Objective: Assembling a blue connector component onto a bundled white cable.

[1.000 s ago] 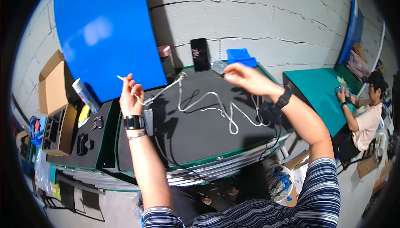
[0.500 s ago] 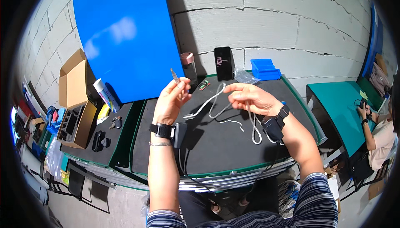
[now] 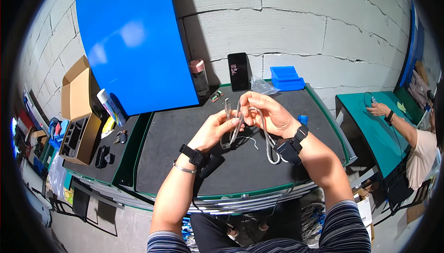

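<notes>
A pale grey, braided-looking cord (image 3: 268,147) runs in loops between my hands above the dark mat (image 3: 175,151). My left hand (image 3: 213,130) is closed in a pinch on part of it. From its fingers a slim grey piece (image 3: 227,107) points upward; it resembles a cable plug, but its kind is unclear. Close beside it, my right hand (image 3: 272,115) grips the cord between thumb and fingers, and a loop hangs below the palm. A thin white strand (image 3: 253,141) lies on the mat under the hands.
At the bench's back stand a pink-lidded bottle (image 3: 199,79), a phone (image 3: 238,72), a plastic bag (image 3: 263,86) and a blue bin (image 3: 286,78). A small green circuit board (image 3: 216,95) lies nearby. Leftward are a spray can (image 3: 111,107) and open carton (image 3: 76,95). Another person works rightward.
My left hand has moved right and down, bringing the slim grey piece to my right hand. The cord is now gathered between both hands. The other person's hand has shifted left.
</notes>
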A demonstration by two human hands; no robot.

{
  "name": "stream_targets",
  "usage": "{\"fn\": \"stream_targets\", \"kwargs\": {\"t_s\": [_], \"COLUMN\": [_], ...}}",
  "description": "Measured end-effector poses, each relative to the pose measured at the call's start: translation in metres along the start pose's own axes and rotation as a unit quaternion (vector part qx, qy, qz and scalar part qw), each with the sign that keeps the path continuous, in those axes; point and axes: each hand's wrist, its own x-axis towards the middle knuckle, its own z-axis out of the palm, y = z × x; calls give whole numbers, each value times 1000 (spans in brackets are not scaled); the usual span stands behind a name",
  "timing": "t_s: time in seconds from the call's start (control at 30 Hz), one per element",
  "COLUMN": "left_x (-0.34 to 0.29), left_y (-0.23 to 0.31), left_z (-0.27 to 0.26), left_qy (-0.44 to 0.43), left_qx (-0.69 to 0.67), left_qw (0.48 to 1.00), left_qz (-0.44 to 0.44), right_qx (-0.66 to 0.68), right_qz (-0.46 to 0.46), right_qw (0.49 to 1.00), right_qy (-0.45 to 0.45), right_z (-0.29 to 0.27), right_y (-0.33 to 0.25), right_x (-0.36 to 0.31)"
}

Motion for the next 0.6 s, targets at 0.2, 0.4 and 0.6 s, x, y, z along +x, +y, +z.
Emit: {"fn": "stream_targets", "kwargs": {"t_s": [0.2,0.4,0.6], "left_x": [-4,-7,-6], "left_y": [-3,2,2], "left_z": [-5,-2,-4], "left_qy": [-38,-64,34], "left_qx": [45,-42,-42], "left_qw": [998,995,998], "left_qz": [34,-62,-9], "right_qx": [3,-40,-118], "right_qz": [-29,-36,28], "right_qw": [999,995,984], "right_qy": [40,82,128], "right_z": [-5,-1,-2], "right_y": [-8,-10,-11], "right_x": [-2,0,-1]}}
